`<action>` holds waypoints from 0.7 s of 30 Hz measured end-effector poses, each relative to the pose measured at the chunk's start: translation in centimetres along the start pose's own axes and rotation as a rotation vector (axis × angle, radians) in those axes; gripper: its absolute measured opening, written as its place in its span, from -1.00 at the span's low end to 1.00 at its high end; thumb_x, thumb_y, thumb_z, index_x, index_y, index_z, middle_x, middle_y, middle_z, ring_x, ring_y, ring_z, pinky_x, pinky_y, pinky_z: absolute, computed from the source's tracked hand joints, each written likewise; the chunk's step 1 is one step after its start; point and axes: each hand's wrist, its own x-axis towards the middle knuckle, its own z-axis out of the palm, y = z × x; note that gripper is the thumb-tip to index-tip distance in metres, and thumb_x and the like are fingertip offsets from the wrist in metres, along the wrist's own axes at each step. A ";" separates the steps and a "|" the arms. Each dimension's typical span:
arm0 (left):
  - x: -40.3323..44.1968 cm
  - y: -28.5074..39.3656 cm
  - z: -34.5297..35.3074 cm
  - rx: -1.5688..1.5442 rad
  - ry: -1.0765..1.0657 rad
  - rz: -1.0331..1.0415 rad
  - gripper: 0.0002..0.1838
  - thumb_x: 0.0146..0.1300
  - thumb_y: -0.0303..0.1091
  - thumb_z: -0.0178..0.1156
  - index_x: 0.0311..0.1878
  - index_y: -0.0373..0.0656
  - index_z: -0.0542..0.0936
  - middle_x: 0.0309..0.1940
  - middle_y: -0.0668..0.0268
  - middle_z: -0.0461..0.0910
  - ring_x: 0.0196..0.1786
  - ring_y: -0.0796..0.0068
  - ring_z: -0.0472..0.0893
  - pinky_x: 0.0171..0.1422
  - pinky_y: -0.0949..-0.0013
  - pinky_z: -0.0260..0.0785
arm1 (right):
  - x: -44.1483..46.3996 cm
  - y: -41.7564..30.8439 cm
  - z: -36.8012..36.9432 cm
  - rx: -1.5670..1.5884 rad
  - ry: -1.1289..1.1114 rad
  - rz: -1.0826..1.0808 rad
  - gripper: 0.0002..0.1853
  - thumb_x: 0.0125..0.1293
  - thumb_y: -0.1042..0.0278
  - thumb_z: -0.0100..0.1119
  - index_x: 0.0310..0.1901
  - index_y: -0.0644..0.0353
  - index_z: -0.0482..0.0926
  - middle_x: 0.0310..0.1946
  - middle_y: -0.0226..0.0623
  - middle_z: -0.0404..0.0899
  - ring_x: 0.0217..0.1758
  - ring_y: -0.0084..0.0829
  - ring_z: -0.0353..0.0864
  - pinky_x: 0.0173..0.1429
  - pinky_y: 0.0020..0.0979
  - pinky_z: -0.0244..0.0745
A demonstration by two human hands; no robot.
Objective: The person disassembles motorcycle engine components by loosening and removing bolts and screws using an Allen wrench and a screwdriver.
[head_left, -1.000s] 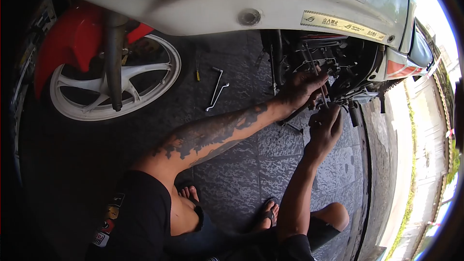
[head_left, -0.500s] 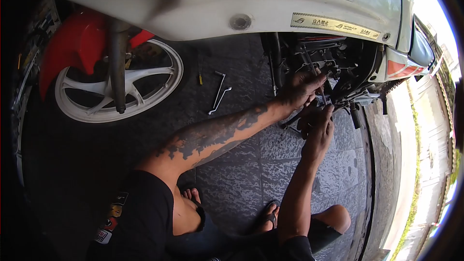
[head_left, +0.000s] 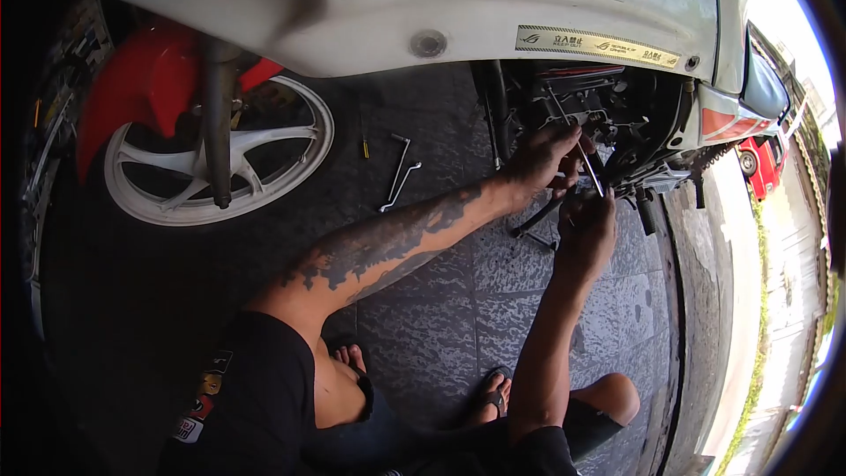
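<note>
Both hands are at the open underside of a white motorcycle body (head_left: 379, 44), by the dark engine parts (head_left: 608, 115). A long, thin metal rod (head_left: 592, 169) slants down from the engine area to my hands; its exact kind is not clear. My left hand (head_left: 542, 160) is closed around the middle of this rod, thumb and fingertips pinching it. Just below, my right hand (head_left: 589, 225) grips the rod's lower end, which its fingers mostly hide. The rod's upper end lies among the engine parts.
A white spoked front wheel (head_left: 132, 159) and red fender (head_left: 141, 79) stand at left. On the dark tiled floor (head_left: 414, 300) lie two bent wrenches (head_left: 401, 178) and a small yellow-handled tool (head_left: 366, 149). A red vehicle (head_left: 765, 165) shows outside at right.
My right hand has shifted slightly right, and more of the rod's shiny lower part shows. My left hand has moved a little left. A red vehicle has appeared at the right.
</note>
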 end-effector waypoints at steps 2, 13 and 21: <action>0.1 -0.3 -0.3 -0.022 -0.020 -0.007 -0.64 0.42 -0.02 -0.05 -0.22 -0.12 0.52 -0.60 0.51 0.34 -0.57 0.76 0.36 -0.58 0.59 0.23 | -0.2 0.3 1.1 0.005 0.154 -0.013 -0.56 0.49 0.07 -0.22 -0.36 0.25 0.50 -0.62 -0.44 0.42 -0.66 -0.70 0.38 -0.66 -0.66 0.08; 0.5 0.4 0.3 0.083 0.125 0.048 -0.69 0.35 -0.11 0.09 -0.19 -0.20 0.56 -0.61 0.47 0.41 -0.69 0.77 0.32 -0.70 0.65 0.10 | -2.8 0.1 0.6 -0.347 -0.075 -0.355 -0.65 0.47 0.17 -0.11 -0.24 0.35 0.49 -0.46 -0.29 0.55 -0.62 -0.69 0.43 -0.64 -0.66 0.10; 0.6 0.3 0.2 0.138 0.164 0.074 -0.70 0.36 -0.10 0.06 -0.20 -0.17 0.56 -0.63 0.46 0.41 -0.68 0.77 0.34 -0.69 0.63 0.14 | -1.1 -1.3 0.1 -0.260 -0.051 -0.313 -0.69 0.46 0.21 -0.11 -0.04 0.32 0.46 -0.41 -0.28 0.54 -0.60 -0.66 0.49 -0.67 -0.69 0.09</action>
